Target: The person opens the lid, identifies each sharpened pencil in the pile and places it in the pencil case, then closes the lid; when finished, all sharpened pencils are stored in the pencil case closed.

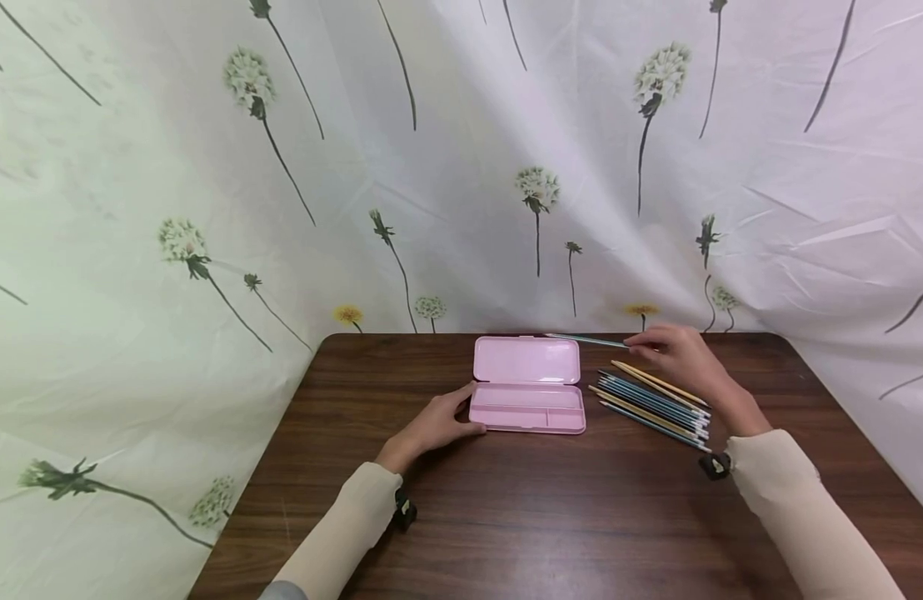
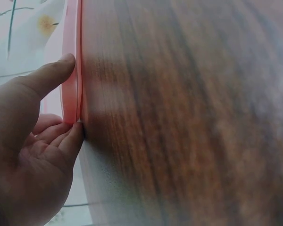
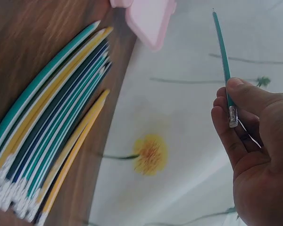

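A pink pencil case point(image 1: 527, 421) lies on the table with its lid point(image 1: 526, 360) folded back, its divided tray bare inside. My left hand point(image 1: 441, 423) grips the case's left end. The left wrist view shows the thumb point(image 2: 61, 70) against the case's long side and the fingertips point(image 2: 74, 134) at its end. Behind the loose pencils, my right hand point(image 1: 675, 354) pinches a teal pencil point(image 1: 592, 340) near its eraser end. In the right wrist view that pencil point(image 3: 221, 49) points away from the palm, held between thumb and fingers.
Several teal, dark and yellow pencils point(image 1: 649, 404) lie in a slanted bunch right of the case, erasers toward the right. They rest on a dark wood table point(image 1: 551, 517). A white cloth point(image 1: 461, 167) printed with dandelions hangs along the table's far edge and sides.
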`<state>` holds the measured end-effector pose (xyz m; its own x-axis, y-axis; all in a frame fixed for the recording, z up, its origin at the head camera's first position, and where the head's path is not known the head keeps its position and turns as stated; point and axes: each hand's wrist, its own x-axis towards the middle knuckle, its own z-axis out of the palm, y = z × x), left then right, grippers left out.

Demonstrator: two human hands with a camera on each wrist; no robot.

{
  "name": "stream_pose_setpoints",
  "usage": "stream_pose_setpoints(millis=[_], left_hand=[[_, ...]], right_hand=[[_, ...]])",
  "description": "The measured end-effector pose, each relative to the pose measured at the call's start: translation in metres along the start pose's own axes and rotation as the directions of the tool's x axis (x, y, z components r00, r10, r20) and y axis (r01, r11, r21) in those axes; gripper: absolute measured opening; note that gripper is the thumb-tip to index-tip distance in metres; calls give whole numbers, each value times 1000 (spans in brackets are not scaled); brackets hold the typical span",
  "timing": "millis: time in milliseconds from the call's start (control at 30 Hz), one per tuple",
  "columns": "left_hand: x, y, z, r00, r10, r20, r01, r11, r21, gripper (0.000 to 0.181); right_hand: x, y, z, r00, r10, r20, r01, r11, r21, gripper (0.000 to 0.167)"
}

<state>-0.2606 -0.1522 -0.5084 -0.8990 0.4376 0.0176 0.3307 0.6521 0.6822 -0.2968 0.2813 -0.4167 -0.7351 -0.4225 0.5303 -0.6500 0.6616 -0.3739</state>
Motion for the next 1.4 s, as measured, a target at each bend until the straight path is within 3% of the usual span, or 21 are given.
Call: stream_pose_setpoints(millis=[200, 567, 833, 1233, 1400], left_hand=[[-1, 1, 0, 1000, 1, -3, -1, 1000, 2, 87], [-1, 1, -1, 1000, -17, 2, 17, 1000, 20, 86], [0, 1, 0, 1000, -23, -1, 23, 999, 40, 86], [1, 1, 1, 1000, -29, -6, 29, 999, 31, 86], [1, 0, 1, 999, -37, -3, 37, 999, 29, 87]], right_hand=[[15, -10, 9, 999, -50, 19, 49, 999, 22, 18], [31, -28, 30, 992, -75, 105, 65, 993, 96, 17], [32, -27, 53, 981, -88, 171, 58, 983, 174, 18], [26, -24, 85, 973, -149, 174, 102, 963, 250, 18], [20, -21, 98, 971, -125, 203, 72, 965, 250, 18]])
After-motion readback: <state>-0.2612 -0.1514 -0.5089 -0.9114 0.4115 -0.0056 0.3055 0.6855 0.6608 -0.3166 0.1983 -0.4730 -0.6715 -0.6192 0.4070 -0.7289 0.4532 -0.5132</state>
